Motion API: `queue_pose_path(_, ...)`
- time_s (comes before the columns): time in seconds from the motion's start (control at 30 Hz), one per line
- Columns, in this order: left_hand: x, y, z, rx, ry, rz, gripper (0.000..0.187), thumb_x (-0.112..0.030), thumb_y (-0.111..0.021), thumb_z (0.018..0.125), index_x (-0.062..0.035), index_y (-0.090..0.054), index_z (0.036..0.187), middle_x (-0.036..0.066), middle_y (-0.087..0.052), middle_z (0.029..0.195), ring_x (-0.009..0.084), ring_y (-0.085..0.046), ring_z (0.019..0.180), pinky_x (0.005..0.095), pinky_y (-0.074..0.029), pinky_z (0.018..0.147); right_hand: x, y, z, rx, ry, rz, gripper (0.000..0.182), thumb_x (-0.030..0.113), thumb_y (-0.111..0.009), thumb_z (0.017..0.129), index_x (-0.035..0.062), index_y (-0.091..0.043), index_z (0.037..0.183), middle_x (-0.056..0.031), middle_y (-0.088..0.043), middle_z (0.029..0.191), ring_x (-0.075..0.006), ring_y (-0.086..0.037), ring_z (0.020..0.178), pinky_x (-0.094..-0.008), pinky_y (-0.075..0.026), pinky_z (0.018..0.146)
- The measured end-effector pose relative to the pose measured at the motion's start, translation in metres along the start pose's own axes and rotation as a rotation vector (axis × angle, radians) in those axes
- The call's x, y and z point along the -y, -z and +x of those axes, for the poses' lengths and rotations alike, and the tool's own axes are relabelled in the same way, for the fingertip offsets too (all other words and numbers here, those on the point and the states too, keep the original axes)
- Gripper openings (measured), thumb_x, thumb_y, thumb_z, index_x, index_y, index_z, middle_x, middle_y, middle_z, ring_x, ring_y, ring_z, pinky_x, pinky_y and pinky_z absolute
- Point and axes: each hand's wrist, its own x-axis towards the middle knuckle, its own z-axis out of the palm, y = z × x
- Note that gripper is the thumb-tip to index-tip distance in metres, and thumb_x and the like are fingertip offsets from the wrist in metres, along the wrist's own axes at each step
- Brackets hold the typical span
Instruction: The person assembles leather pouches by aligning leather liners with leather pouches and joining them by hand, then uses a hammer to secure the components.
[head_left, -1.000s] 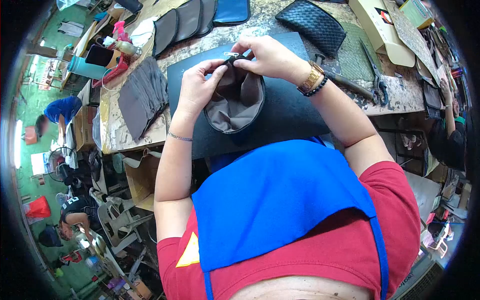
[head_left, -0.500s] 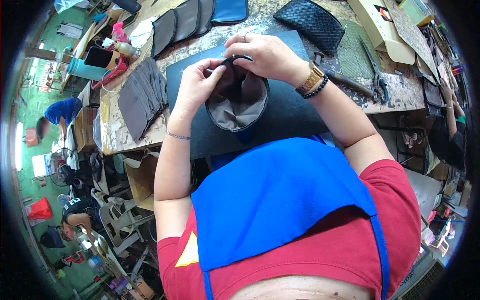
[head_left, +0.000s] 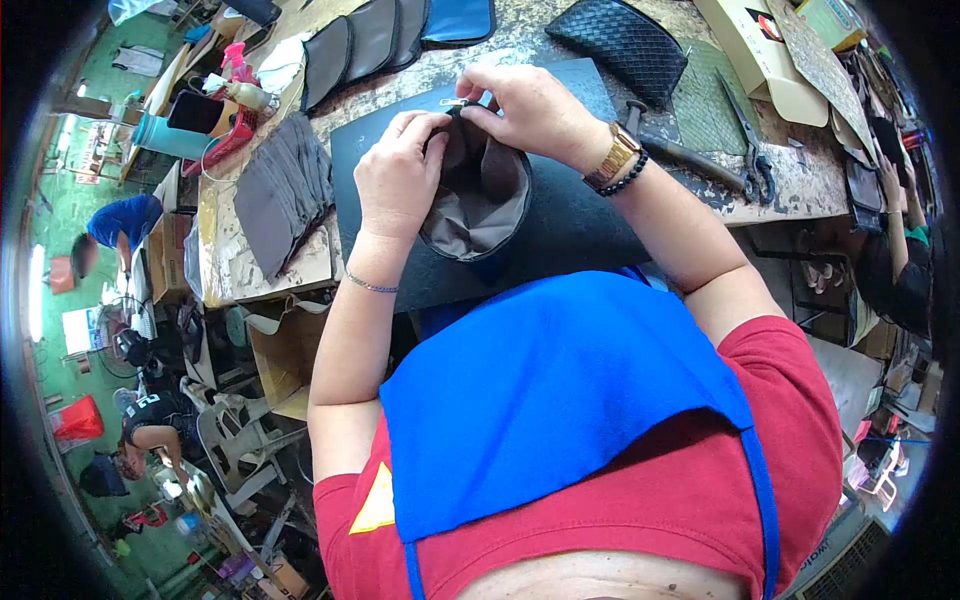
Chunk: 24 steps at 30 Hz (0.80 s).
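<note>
- Left hand (head_left: pixel 402 180): pinches the dark rim of the open pouch (head_left: pixel 480 222) at its far side, thumb and fingers closed on the edge
- Right hand (head_left: pixel 535 115): grasps the same rim just beside the left hand, thumb low, fingers bent near a small silvery zipper pull (head_left: pixel 452 102)
- Pouch: between the forearms, over the black mat (head_left: pixel 585 225), mouth open toward the camera, grey-brown lining creased and visible; can't tell if its base touches the mat
- Wrists: thin bracelet (head_left: pixel 371 285) on the left; gold-coloured watch (head_left: pixel 614 158) and dark bead bracelet (head_left: pixel 626 176) on the right
- Left of the mat: fanned stack of dark fabric pieces (head_left: pixel 283 195) on the worn table (head_left: pixel 310 268)
- Far side of the table: row of dark flat cases (head_left: pixel 370 45), overlapping, with a blue case (head_left: pixel 458 22) at its right end; black woven case (head_left: pixel 622 52) farther right
- Right of the mat: hammer (head_left: pixel 690 163), slanting, near the right wrist; scissors (head_left: pixel 752 145) with dark handles beside it, blades on a green mesh-patterned sheet (head_left: pixel 708 100)
- Beyond the scissors: open cardboard box (head_left: pixel 765 65)
- Far left: person in blue (head_left: pixel 128 215) and person in a black top (head_left: pixel 160 412), both well apart from the pouch; another person's hand (head_left: pixel 890 182) at the right edge
</note>
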Motion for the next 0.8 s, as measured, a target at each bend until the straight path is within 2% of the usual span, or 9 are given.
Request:
queue_pose_path(0.07, 0.000, 0.000, 0.000, 0.030, 0.058, 0.027, 0.014, -0.020, -0.066, 0.088, -0.0186, -0.069, 0.102, 0.003, -0.068, 0.101, 0.0297, -0.069, 0.082, 0.0390, -0.055, 0.070, 0.002, -0.002, 0.002, 0.006, -0.025, 0.005, 0.021, 0.017, -0.069, 0.086, 0.0051, -0.063, 0.102, -0.0126, -0.069, 0.093, -0.0292, -0.069, 0.087, -0.0386, -0.055, 0.076)
queue_pose_path(0.17, 0.004, -0.002, 0.000, 0.020, 0.063, 0.068, 0.018, -0.018, -0.069, 0.088, -0.0159, -0.068, 0.106, 0.004, -0.069, 0.100, 0.0221, -0.069, 0.072, 0.0345, -0.053, 0.067, 0.002, -0.006, 0.006, 0.013, -0.052, 0.019, 0.020, 0.016, -0.069, 0.086, 0.0048, -0.063, 0.102, -0.0130, -0.069, 0.092, -0.0303, -0.068, 0.088, -0.0397, -0.054, 0.078)
queue_pose_path(0.27, 0.007, -0.003, 0.000, -0.008, 0.012, 0.066, 0.017, -0.018, -0.069, 0.088, -0.0155, -0.068, 0.105, 0.004, -0.068, 0.101, 0.0220, -0.069, 0.072, 0.0344, -0.053, 0.067, -0.001, -0.012, 0.012, 0.012, -0.043, 0.013, 0.019, 0.015, -0.068, 0.085, 0.0049, -0.063, 0.101, -0.0130, -0.069, 0.092, -0.0312, -0.068, 0.088, -0.0402, -0.054, 0.078)
queue_pose_path(0.37, 0.010, -0.005, 0.000, 0.007, 0.051, 0.067, 0.017, -0.018, -0.068, 0.088, -0.0151, -0.068, 0.105, 0.003, -0.068, 0.103, 0.0218, -0.069, 0.073, 0.0356, -0.053, 0.069, -0.004, -0.017, 0.017, -0.006, -0.007, 0.012, 0.017, 0.015, -0.065, 0.084, 0.0060, -0.063, 0.099, -0.0140, -0.069, 0.088, -0.0331, -0.068, 0.086, -0.0433, -0.054, 0.076)
queue_pose_path(0.57, 0.006, -0.001, 0.004, 0.131, 0.169, 0.059, 0.015, -0.016, -0.062, 0.091, -0.0157, -0.067, 0.105, 0.005, -0.065, 0.110, 0.0292, -0.068, 0.089, 0.0399, -0.053, 0.078, -0.004, -0.021, 0.019, -0.002, 0.043, 0.007, 0.016, 0.015, -0.063, 0.084, 0.0074, -0.062, 0.097, -0.0137, -0.069, 0.085, -0.0338, -0.068, 0.085, -0.0444, -0.053, 0.074)
queue_pose_path(0.67, 0.008, -0.004, 0.003, 0.128, 0.119, 0.031, 0.016, -0.014, -0.060, 0.091, -0.0161, -0.067, 0.105, 0.005, -0.064, 0.112, 0.0325, -0.066, 0.095, 0.0412, -0.052, 0.080, -0.004, -0.019, 0.019, 0.005, 0.059, -0.002, 0.015, 0.015, -0.063, 0.084, 0.0081, -0.062, 0.097, -0.0133, -0.069, 0.085, -0.0339, -0.068, 0.085, -0.0449, -0.053, 0.072)
queue_pose_path(0.8, 0.007, -0.006, 0.003, 0.164, 0.149, 0.015, 0.014, -0.012, -0.059, 0.091, -0.0149, -0.068, 0.102, 0.006, -0.064, 0.111, 0.0320, -0.065, 0.098, 0.0407, -0.052, 0.082, -0.007, -0.017, 0.021, 0.071, 0.061, -0.026, 0.014, 0.015, -0.064, 0.084, 0.0083, -0.061, 0.096, -0.0133, -0.068, 0.084, -0.0338, -0.068, 0.084, -0.0455, -0.052, 0.071)
